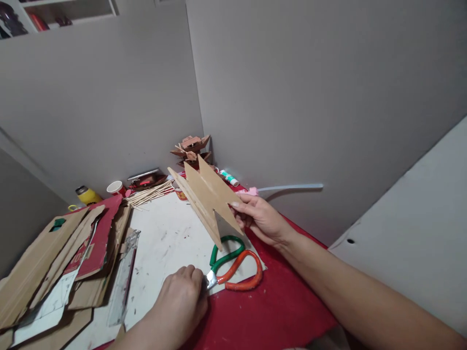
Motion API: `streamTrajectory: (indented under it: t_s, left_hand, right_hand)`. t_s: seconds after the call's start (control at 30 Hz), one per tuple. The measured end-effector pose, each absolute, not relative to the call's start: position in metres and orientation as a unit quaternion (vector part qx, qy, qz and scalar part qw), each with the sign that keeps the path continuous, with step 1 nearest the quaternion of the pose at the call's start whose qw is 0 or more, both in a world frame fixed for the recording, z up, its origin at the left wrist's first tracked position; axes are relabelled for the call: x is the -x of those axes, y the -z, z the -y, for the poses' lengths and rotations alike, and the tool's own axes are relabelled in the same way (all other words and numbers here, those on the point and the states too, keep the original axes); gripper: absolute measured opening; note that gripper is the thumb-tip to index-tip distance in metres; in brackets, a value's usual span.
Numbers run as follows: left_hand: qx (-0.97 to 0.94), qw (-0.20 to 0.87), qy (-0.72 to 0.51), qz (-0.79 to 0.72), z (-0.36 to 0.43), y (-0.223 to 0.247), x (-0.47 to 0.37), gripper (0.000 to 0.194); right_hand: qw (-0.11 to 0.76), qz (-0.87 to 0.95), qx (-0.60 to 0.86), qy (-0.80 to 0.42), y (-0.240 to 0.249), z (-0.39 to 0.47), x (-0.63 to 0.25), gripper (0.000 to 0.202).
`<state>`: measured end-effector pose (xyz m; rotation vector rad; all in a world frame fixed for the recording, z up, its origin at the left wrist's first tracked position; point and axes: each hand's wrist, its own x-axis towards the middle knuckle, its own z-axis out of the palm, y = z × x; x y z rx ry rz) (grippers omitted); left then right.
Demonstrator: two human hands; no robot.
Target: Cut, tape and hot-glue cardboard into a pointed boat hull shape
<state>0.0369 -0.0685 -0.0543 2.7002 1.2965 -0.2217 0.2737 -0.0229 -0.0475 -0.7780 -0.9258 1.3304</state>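
Observation:
My right hand (pixel 255 216) pinches the right edge of a folded piece of tan cardboard (pixel 213 192) with pointed, notched ends, held up above the table. Below it are scissors (pixel 222 272) with one green and one orange handle loop. My left hand (pixel 180 299) is closed around the blade end of these scissors, near the pivot, so the blades are hidden. The lower tip of the cardboard comes close to the green loop in view; whether they touch I cannot tell.
Cut cardboard sheets (pixel 47 265) and a clear ruler (pixel 124 277) lie at left. Along the back are a yellow bottle (pixel 88 195), a paper cup (pixel 116 188), thin wooden sticks (pixel 149 195), small cardboard boats (pixel 191 150) and a glue stick (pixel 229 178). Grey walls close the corner.

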Motion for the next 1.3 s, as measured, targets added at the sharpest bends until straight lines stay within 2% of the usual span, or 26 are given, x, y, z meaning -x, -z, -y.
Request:
streamTrajectory:
  t_s: [0.3, 0.57, 0.8, 0.87, 0.97, 1.07, 1.2, 1.3]
  left_hand:
    - [-0.9, 0.188, 0.008, -0.393, 0.07, 0.054, -0.034, 0.014]
    - [-0.937, 0.125, 0.008, -0.326, 0.053, 0.06, -0.069, 0.009]
    - [-0.954, 0.119, -0.025, -0.273, 0.058, 0.054, -0.086, 0.014]
    - [-0.963, 0.109, -0.069, -0.235, 0.063, 0.056, -0.073, 0.024]
    - [-0.975, 0.046, -0.159, -0.149, 0.068, 0.062, -0.035, 0.037]
    - [-0.953, -0.105, -0.258, -0.119, 0.068, 0.062, 0.007, 0.041]
    - [-0.939, -0.215, -0.196, -0.181, 0.057, 0.05, 0.032, 0.049]
    - [-0.949, -0.216, -0.159, -0.163, 0.049, 0.047, 0.033, 0.043]
  right_hand:
    - [0.638, 0.406, 0.322, -0.57, 0.041, 0.024, -0.28, 0.023]
    - [0.592, 0.444, 0.318, -0.592, 0.037, 0.03, -0.282, 0.025]
    - [0.51, 0.499, 0.322, -0.622, 0.045, 0.029, -0.281, 0.025]
    - [0.502, 0.502, 0.327, -0.624, 0.045, 0.03, -0.281, 0.026]
    - [0.481, 0.501, 0.331, -0.639, 0.045, 0.03, -0.279, 0.028]
    - [0.433, 0.504, 0.34, -0.665, 0.049, 0.029, -0.274, 0.032]
    - [0.35, 0.52, 0.336, -0.703, 0.058, 0.03, -0.263, 0.034]
    - [0.29, 0.535, 0.325, -0.724, 0.063, 0.03, -0.256, 0.037]
